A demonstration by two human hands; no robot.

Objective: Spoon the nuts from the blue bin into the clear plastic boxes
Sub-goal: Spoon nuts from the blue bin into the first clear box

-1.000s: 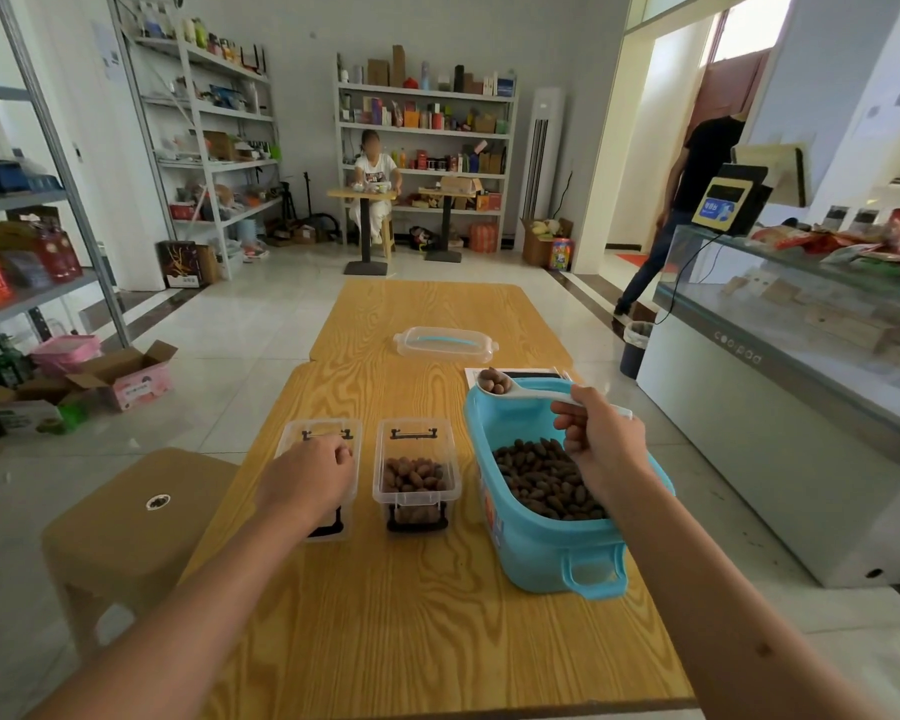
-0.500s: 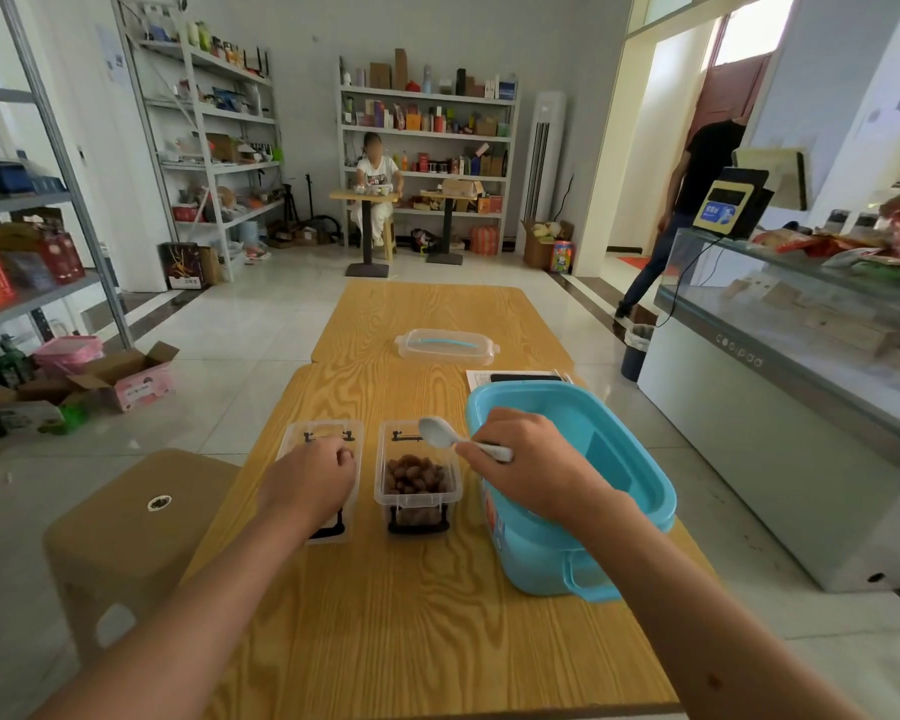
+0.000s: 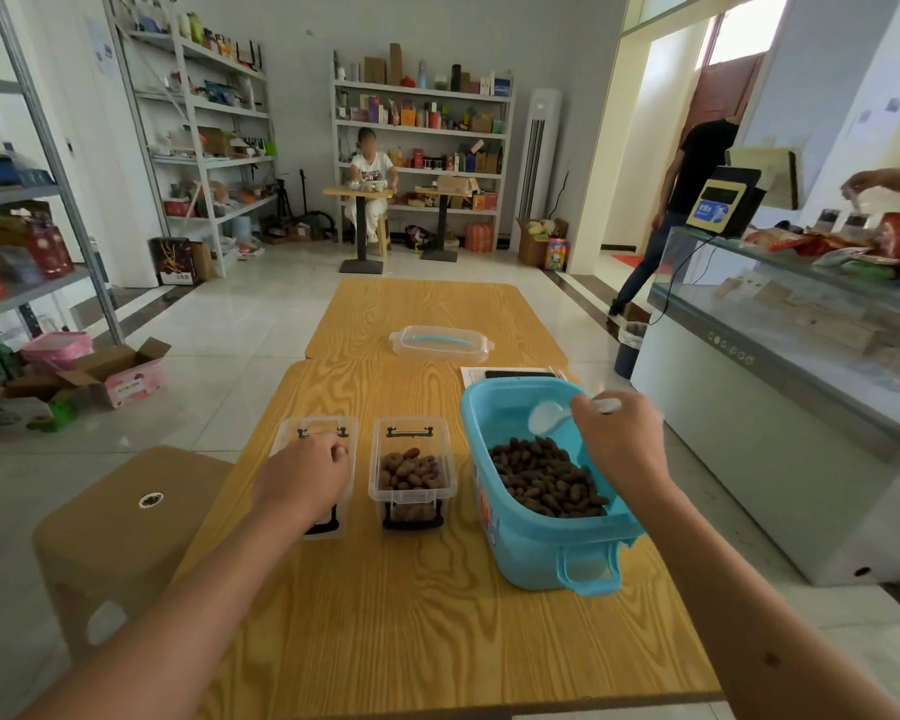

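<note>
Nuts [image 3: 544, 472] sit heaped in the blue bin [image 3: 536, 543] on the worktop [image 3: 385, 615], so with my right hand [image 3: 617, 441] pinching the empty spoon [image 3: 549, 415] and left hand [image 3: 302, 478] curled on the empty box [image 3: 313, 431], I'd dig deep and lift level.

Print shows on the blue screen [image 3: 710, 209] and floor cartons [image 3: 126, 379], but none is legible.

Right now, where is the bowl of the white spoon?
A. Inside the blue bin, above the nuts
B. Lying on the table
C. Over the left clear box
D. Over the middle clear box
A: the right hand holds the white spoon with its empty bowl inside the blue bin, above the nuts.
</note>
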